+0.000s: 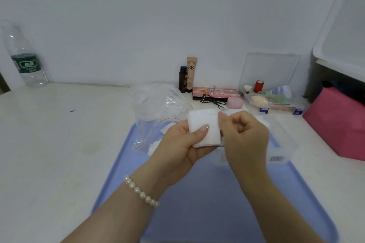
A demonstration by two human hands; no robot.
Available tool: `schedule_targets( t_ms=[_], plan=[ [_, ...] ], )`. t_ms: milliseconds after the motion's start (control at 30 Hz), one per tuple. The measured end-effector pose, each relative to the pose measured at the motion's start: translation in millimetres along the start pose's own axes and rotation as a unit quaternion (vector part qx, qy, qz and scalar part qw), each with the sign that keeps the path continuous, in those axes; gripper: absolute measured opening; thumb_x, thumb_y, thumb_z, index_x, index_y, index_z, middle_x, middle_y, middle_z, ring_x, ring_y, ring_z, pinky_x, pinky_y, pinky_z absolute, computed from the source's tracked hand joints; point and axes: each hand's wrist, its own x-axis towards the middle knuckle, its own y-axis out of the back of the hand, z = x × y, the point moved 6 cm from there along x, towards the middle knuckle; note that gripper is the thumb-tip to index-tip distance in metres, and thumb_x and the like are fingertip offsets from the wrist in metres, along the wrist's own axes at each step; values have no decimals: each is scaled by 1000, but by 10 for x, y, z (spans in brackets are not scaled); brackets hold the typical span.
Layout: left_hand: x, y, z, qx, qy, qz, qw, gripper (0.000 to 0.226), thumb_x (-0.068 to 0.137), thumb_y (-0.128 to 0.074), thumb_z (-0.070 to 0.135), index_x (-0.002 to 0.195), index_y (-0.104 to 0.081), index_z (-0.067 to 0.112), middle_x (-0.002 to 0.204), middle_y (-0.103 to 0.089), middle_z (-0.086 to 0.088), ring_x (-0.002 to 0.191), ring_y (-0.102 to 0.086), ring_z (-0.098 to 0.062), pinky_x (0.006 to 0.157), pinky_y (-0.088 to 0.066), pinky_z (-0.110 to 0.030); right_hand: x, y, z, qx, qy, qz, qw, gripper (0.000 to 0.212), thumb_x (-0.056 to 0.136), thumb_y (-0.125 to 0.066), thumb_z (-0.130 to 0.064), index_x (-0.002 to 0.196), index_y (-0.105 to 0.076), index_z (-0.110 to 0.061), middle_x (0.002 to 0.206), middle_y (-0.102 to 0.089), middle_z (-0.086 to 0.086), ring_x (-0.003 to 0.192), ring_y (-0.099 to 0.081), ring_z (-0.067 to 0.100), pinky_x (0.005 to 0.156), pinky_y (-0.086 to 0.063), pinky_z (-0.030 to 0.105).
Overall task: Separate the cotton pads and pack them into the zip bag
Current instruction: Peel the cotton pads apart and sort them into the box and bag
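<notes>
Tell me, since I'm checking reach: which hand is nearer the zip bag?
Left. The left hand sits just right of the zip bag; the right hand is farther right, beyond the cotton pads.

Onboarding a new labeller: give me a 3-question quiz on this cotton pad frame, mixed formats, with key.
1. True or false: the left hand holds the stack of cotton pads with its thumb on top.
2. Multiple choice: where does the zip bag lie? A) left of the hands, partly on the blue tray; B) inside the pink pouch; C) beside the water bottle.
3. Fill in: the right hand fingers pinch the stack's ____ edge.

Key: 1 true; 2 A; 3 right.
</notes>
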Motion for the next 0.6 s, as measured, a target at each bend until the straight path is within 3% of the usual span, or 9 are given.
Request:
schedule_targets(
  t_ms=[100,133,200,300,367,467,533,600],
  plan=[
    [-46,-37,-48,80,43,-17,996,27,94,-47,20,116,-56,9,93,-72,-9,76,-71,-23,60,-57,-28,141,113,-91,51,4,-27,998,24,83,-65,-28,67,-56,-13,54,-50,-2,48,-43,4,47,-38,15],
    [-55,-35,-67,121,45,-13,992,23,95,-47,22,114,-56,12,84,-72,-5,66,-69,-21,54,-54,-26,175,102,-102,47,-14,-75,996,23,79,-66,-34,79,-61,-13,64,-55,1,55,-47,5,50,-40,14],
    [-60,-40,-77,177,31,-8,984,22,93,-52,19,114,-54,11,69,-67,-1,51,-60,-16,45,-47,-23,189,38,-43,-3,-77,-207,975,40,69,-70,-41,100,-61,-17,82,-63,6,69,-57,9,57,-45,16],
    [-34,-14,-61,230,9,11,973,31,84,-65,9,111,-50,14,59,-64,1,44,-53,-14,42,-41,-22,100,-28,16,-67,-132,-332,932,40,70,-78,-25,105,-59,-21,92,-70,12,77,-68,20,64,-53,26],
    [-23,3,-48,243,1,29,970,41,78,-71,4,109,-48,18,59,-65,0,44,-53,-13,43,-41,-22,96,3,-10,-75,-137,-333,930,32,73,-76,-13,101,-60,-16,86,-71,14,72,-70,21,61,-55,31],
    [-16,-1,-19,237,-27,49,970,45,74,-74,3,107,-48,19,58,-64,3,47,-55,-13,46,-43,-23,239,187,-174,-61,-122,-292,947,28,74,-74,-5,98,-59,-11,80,-70,10,61,-68,15,48,-52,26],
    [-8,23,20,263,-60,76,960,34,77,-73,10,102,-53,20,60,-62,8,50,-55,-10,48,-42,-21,498,488,-261,-62,-110,-184,975,30,75,-74,-4,98,-55,-9,83,-66,9,60,-66,15,43,-52,24],
    [6,57,42,311,-100,95,940,20,79,-72,18,94,-59,21,62,-58,11,52,-50,-7,49,-41,-18,818,806,-255,-166,-70,-75,981,32,75,-75,-8,98,-52,-10,92,-60,10,68,-64,20,45,-53,28]
  ],
)
